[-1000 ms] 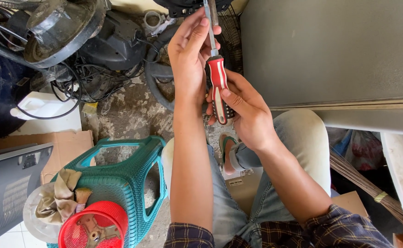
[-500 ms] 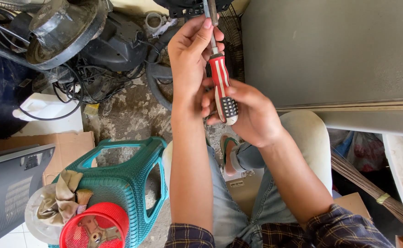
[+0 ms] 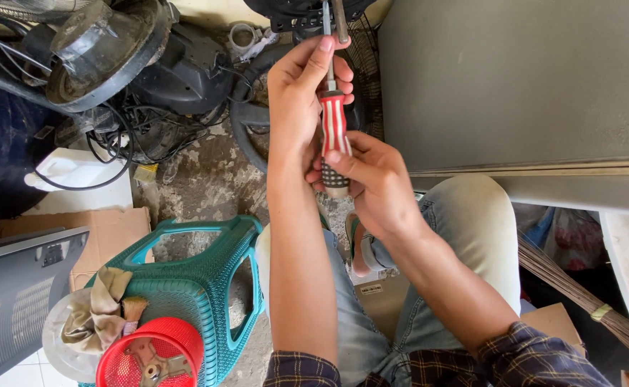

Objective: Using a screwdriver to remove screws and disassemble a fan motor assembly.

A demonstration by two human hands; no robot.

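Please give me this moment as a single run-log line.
right hand: grips screwdriver handle | left hand: fingers steady its shaft | tip: hidden at top edge | nearby: green stool, red fan part

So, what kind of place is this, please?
Probably a small home repair corner: the hands work a red and white screwdriver among old fan parts, tangled cables and a green plastic stool.

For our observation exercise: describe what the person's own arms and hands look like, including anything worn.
Both forearms are bare. The left hand and right hand are bare, with no gloves, rings or watch visible. Dark plaid sleeves are pushed up near the elbows.
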